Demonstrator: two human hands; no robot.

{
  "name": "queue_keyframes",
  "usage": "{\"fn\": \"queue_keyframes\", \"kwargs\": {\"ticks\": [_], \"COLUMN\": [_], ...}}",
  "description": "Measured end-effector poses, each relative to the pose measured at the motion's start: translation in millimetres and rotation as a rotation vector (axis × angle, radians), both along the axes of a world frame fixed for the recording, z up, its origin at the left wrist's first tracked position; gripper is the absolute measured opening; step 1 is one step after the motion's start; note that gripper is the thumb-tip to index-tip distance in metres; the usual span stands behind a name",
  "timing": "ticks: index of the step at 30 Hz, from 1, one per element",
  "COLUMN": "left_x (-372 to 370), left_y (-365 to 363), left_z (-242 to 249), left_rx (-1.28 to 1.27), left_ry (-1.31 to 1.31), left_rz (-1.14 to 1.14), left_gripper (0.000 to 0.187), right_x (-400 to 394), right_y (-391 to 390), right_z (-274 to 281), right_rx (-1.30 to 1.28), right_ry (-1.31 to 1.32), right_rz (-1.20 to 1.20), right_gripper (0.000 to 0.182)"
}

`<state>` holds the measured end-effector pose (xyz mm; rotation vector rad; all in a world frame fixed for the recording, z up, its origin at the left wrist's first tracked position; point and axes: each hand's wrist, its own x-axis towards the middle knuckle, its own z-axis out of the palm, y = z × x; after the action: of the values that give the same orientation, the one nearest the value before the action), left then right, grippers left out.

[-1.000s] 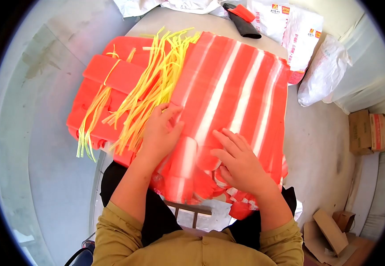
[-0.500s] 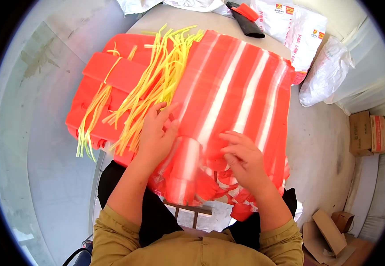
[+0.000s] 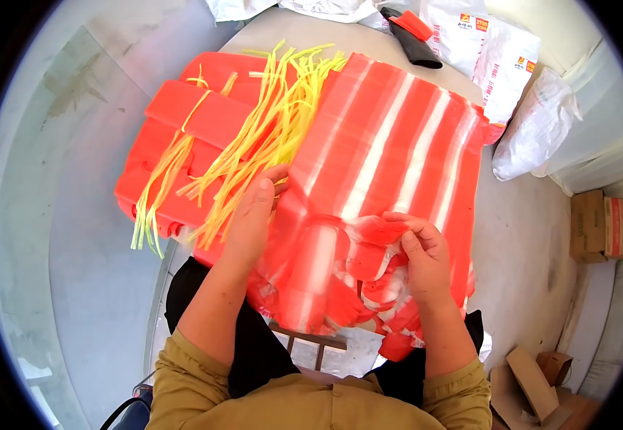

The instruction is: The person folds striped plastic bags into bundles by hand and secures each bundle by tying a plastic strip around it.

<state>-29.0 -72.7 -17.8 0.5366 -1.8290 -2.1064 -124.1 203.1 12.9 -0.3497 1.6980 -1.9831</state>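
Observation:
A stack of red-and-white striped plastic bags (image 3: 390, 143) lies in front of me, its near end crumpled and hanging in loose folds over the edge. My right hand (image 3: 426, 254) pinches a red flap of the top plastic bag (image 3: 377, 231) between thumb and fingers. At the stack's left side is my left hand (image 3: 255, 204), its fingers stretched out by the bag's edge and partly hidden. Just beyond it, yellow plastic strips (image 3: 283, 107) spread loosely between the stack and a folded red bundle (image 3: 197, 115) tied with similar strips.
A black tube-like object with a red piece (image 3: 415, 43) lies at the back. White printed sacks (image 3: 501, 64) stand behind the work surface (image 3: 254, 36). Cardboard boxes (image 3: 602, 226) are at the right, with opened cardboard (image 3: 534, 387) lower down.
My right hand has moved slightly right and taken hold of a bag flap, lifting it. My left hand has straightened at the stack's left side. The view has shifted a little.

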Motion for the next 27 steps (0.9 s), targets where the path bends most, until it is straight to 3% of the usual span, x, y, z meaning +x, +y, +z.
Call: {"fn": "queue_keyframes", "kwargs": {"ticks": [5, 11, 14, 17, 20, 23, 27], "left_x": [-8.0, -8.3, -11.0, -12.4, -13.4, -12.7, -10.1], "left_y": [4.4, 5.6, 9.9, 9.4, 5.6, 8.4, 3.0], "left_z": [0.8, 10.9, 11.8, 13.3, 7.5, 16.3, 9.4], "left_rx": [0.044, 0.247, 0.331, 0.335, 0.375, 0.372, 0.152], "left_ry": [0.057, 0.010, 0.123, 0.068, 0.102, 0.087, -0.086], "left_rz": [-0.010, 0.043, 0.000, 0.002, 0.040, 0.066, 0.036], "left_gripper": [0.066, 0.055, 0.052, 0.058, 0.045, 0.043, 0.054], "right_x": [-1.2, -3.1, -3.3, -3.0, -5.1, -5.0, -6.0], "right_y": [1.9, 4.3, 2.7, 2.1, 6.7, 6.0, 8.3], "right_z": [-2.6, -5.0, -5.8, -6.5, -10.6, -9.4, -13.2], "right_rx": [-0.008, -0.055, -0.091, -0.137, -0.160, -0.185, -0.198], "right_ry": [-0.025, -0.080, -0.070, -0.063, -0.088, -0.110, -0.122], "right_rz": [-0.021, -0.053, -0.060, -0.061, -0.044, -0.039, -0.035], "right_gripper": [0.018, 0.022, 0.024, 0.025, 0.024, 0.023, 0.022]}}
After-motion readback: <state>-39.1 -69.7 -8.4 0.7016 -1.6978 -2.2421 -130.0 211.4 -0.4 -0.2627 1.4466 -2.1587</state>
